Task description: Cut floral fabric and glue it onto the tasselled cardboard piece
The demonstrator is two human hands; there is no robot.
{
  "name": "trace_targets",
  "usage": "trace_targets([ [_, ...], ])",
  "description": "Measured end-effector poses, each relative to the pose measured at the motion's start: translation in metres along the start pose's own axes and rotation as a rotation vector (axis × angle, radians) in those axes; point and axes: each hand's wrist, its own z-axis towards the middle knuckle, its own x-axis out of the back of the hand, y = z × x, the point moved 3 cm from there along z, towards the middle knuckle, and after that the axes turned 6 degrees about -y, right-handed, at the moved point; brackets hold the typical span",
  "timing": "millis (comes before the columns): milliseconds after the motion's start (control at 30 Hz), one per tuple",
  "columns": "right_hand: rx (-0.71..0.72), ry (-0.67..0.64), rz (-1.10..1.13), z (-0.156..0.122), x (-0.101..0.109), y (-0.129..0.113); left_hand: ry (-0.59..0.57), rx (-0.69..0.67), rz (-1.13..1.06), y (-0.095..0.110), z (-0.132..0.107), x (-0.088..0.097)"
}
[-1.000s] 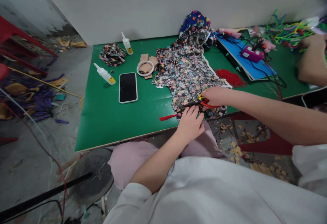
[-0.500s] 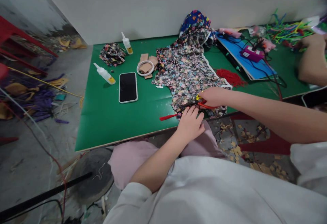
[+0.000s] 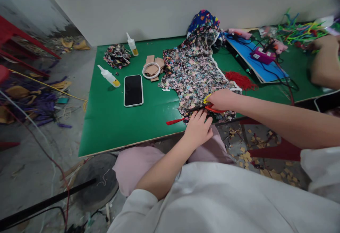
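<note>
Floral fabric (image 3: 192, 72) on a dark ground, with a white edge along its right side, is spread over the green tabletop (image 3: 111, 126). My right hand (image 3: 221, 100) is closed around the yellow and red handles of scissors (image 3: 197, 107), whose dark blades point left, low over the cloth. Just below the blades, my left hand (image 3: 198, 126) lies with its fingers stretched out on the fabric near the table's front edge. A red tassel (image 3: 175, 121) sticks out from the cloth on the left. My fingers partly cover the fabric by the blades.
Left of the fabric are a phone (image 3: 133, 90), a tape roll (image 3: 151, 70) over cardboard pieces, two glue bottles (image 3: 110, 78) and a crumpled cloth (image 3: 117, 56). Red threads (image 3: 240, 80), a blue folder (image 3: 255, 59) and a purple device (image 3: 262, 55) with cables lie right. Another person's arm (image 3: 325, 63) shows far right.
</note>
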Motion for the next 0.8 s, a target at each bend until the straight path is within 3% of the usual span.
trace_targets([
  [467, -0.053, 0.020, -0.067, -0.0017, 0.0055, -0.0015, 0.009, 0.000, 0.007, -0.0004, -0.0004, -0.0024],
  [800, 0.011, 0.103, -0.057, -0.0023, 0.0031, 0.0021, 0.006, 0.003, 0.010, 0.0003, 0.0004, -0.0011],
])
